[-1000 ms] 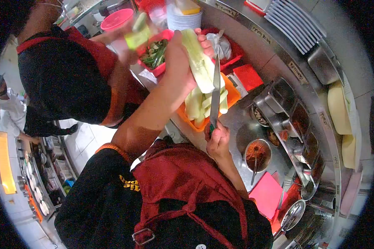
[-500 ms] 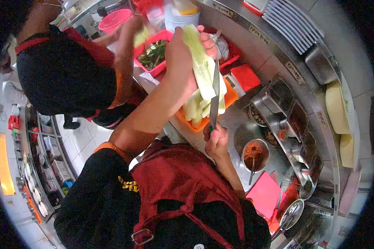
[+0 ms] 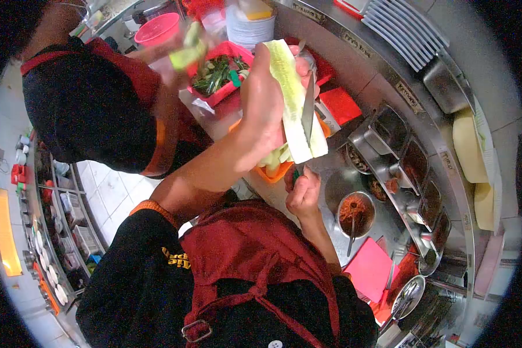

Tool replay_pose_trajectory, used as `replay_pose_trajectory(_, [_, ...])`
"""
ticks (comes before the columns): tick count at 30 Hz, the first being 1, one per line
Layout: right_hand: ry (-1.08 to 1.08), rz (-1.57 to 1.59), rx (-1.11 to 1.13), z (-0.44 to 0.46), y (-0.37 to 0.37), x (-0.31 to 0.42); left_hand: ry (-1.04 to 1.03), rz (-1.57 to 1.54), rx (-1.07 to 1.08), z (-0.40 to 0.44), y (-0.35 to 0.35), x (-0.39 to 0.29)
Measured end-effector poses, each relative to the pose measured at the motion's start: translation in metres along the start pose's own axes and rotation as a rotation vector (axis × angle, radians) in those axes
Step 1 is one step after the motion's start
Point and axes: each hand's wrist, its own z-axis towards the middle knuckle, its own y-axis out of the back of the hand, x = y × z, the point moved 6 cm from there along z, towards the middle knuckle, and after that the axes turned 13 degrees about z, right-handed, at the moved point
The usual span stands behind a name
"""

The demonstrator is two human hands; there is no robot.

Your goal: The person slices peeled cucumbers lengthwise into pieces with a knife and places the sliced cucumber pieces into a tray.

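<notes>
My left hand (image 3: pixel 265 101) is closed around a long, pale green cucumber (image 3: pixel 291 81), its flat, seeded face turned up. In my right hand (image 3: pixel 305 192) is a knife (image 3: pixel 309 104) with a green handle, gripped in closed fingers. Its blade points away from me and lies against the cucumber's right side, with pale flesh showing on both sides of the metal. How deep the edge sits I cannot tell. Below the cucumber stands an orange basket (image 3: pixel 277 173) holding pale cut pieces (image 3: pixel 279 155), partly hidden by my left hand and the cucumber.
At left a co-worker (image 3: pixel 93 104) handles blurred green pieces (image 3: pixel 189 51) beside a pink basket (image 3: pixel 245 53) of dark green peelings. To the right are a bowl of red paste (image 3: pixel 356 216) with a spoon, a pink cutting board (image 3: pixel 370 269) and a rack of metal containers (image 3: pixel 388 168).
The cucumber has shifted right and a little nearer, its cut face now broader in view. The knife blade has moved onto its right part. The co-worker's hands have moved with green pieces.
</notes>
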Motion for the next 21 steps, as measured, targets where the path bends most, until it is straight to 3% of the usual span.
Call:
replay_pose_trajectory(5, [0.033,-0.026,-0.029,0.004,0.001,-0.003,-0.025,0.081,-0.024,-0.003,0.007,0.009])
replay_pose_trajectory(10, [0.217,-0.073,-0.052,0.019,0.0,0.013,0.015,0.128,-0.066,-0.014,-0.002,0.006])
replay_pose_trajectory(21, [0.109,-0.022,-0.002,0.03,0.004,0.012,0.037,0.195,-0.02,-0.023,-0.004,0.017])
